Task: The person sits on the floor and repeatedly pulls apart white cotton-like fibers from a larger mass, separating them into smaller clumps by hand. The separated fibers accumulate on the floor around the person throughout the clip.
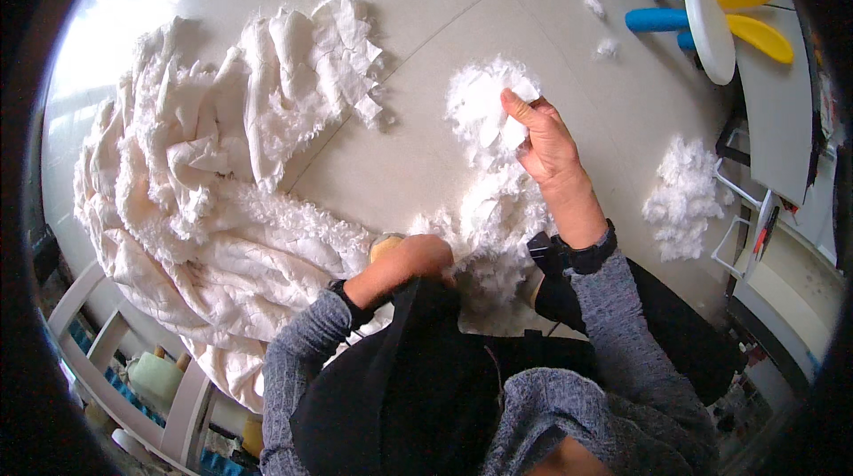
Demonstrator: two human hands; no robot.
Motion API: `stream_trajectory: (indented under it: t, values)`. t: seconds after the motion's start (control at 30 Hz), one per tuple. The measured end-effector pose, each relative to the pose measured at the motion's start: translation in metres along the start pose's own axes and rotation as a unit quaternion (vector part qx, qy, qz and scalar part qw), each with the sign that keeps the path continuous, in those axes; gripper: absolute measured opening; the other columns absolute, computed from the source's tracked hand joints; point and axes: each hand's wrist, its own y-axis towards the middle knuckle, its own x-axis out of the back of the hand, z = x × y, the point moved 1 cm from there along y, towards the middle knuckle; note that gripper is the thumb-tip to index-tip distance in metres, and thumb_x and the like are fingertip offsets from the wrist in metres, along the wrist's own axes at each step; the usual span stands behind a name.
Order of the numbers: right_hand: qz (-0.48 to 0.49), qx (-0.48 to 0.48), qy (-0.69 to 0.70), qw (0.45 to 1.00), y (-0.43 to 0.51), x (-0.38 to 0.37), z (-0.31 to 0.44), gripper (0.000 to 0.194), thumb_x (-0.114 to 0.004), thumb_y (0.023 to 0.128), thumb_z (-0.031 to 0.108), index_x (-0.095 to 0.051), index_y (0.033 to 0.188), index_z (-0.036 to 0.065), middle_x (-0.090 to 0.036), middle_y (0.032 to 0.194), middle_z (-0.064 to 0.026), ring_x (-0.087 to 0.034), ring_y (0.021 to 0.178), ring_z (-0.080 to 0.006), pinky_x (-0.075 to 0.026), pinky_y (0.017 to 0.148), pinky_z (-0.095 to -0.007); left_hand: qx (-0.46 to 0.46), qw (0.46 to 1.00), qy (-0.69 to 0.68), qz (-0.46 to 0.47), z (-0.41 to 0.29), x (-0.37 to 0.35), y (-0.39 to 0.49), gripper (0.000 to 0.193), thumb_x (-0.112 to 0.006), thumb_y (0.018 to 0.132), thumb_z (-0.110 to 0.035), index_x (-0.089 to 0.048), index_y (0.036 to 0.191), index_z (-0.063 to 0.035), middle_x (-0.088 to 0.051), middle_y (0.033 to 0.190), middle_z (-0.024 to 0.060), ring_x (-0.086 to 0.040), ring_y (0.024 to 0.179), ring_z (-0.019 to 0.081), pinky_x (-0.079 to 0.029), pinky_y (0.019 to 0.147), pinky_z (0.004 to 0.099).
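My right hand [550,143] pinches several small white fabric pieces [513,133], the thumb lying on top of them. Just beyond the fingers sits a tuft of white fluffy scraps [490,93], and a larger fluffy heap [503,206] lies below it, near my knees. My left hand [416,256] is bent over beside my black-clad leg [426,323]. Its fingers are turned away and blurred, so what they hold is hidden. To the left, a big rumpled pile of cream-white plush fabric [220,236] spreads over the floor, with ragged squarish pieces [346,43] at its upper end.
A small stool [712,29] with a white seat and blue and yellow legs lies on its side at upper right. Another fluffy pile [686,199] rests by a white metal rack [756,236]. Slatted light furniture [110,336] stands at lower left. Pale tiles [426,23] cover the floor.
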Motion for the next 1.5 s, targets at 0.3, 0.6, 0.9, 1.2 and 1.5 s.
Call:
stream_trajectory:
  t: [0.3,0.6,0.9,1.2,1.5]
  values:
    - [0.046,-0.053,0.032,0.997,0.019,-0.003,0.008,0.031,-0.067,0.077,0.016,-0.057,0.103,0.001,-0.062,0.091,-0.0063,-0.060,0.085,-0.0169,-0.048,0.079,-0.0283,0.217,0.846,-0.027,-0.485,0.049,0.080,-0.056,0.014,-0.059,0.078,-0.007,-0.066,0.090,-0.0055,-0.063,0.088,0.0160,-0.063,0.078,0.0293,-0.049,0.067,0.0340]
    - [0.066,-0.036,-0.006,0.997,0.037,-0.029,-0.009,0.026,-0.065,0.079,0.014,-0.058,0.100,0.001,-0.063,0.093,-0.0087,-0.061,0.087,-0.0182,-0.049,0.077,-0.0289,-0.018,0.693,-0.587,-0.418,0.027,0.113,-0.022,0.035,-0.053,0.092,-0.029,-0.057,0.107,0.0020,-0.059,0.085,0.0034,-0.055,0.072,0.0094,-0.049,0.067,0.0254]
    - [0.096,0.100,-0.171,0.975,0.115,-0.041,0.025,0.028,-0.058,0.079,0.015,-0.057,0.104,0.002,-0.056,0.080,-0.0025,-0.054,0.069,-0.0129,-0.046,0.065,-0.0270,0.147,0.797,-0.199,-0.551,0.050,0.106,-0.056,0.018,-0.067,0.080,-0.020,-0.066,0.079,-0.0022,-0.064,0.063,0.0077,-0.059,0.054,0.0161,-0.046,0.052,0.0290]
    - [0.055,0.303,-0.647,0.697,0.213,-0.173,-0.025,0.038,-0.071,0.070,0.040,-0.065,0.082,0.004,-0.066,0.079,-0.0148,-0.061,0.072,-0.0296,-0.047,0.065,-0.0375,0.219,0.696,0.221,-0.648,0.136,0.219,-0.052,0.093,-0.069,0.062,-0.057,-0.037,0.135,-0.0105,-0.030,0.145,0.0048,-0.019,0.137,0.0284,-0.011,0.106,0.0581]
    - [0.062,0.059,-0.305,0.948,0.124,-0.023,0.018,0.014,-0.068,0.079,0.019,-0.062,0.078,0.007,-0.055,0.067,0.0012,-0.050,0.057,-0.0108,-0.043,0.054,-0.0271,0.255,0.760,0.236,-0.549,0.124,0.173,-0.040,0.106,-0.071,0.061,-0.053,-0.020,0.143,-0.0081,-0.017,0.150,0.0039,-0.010,0.139,0.0238,-0.003,0.110,0.0536]
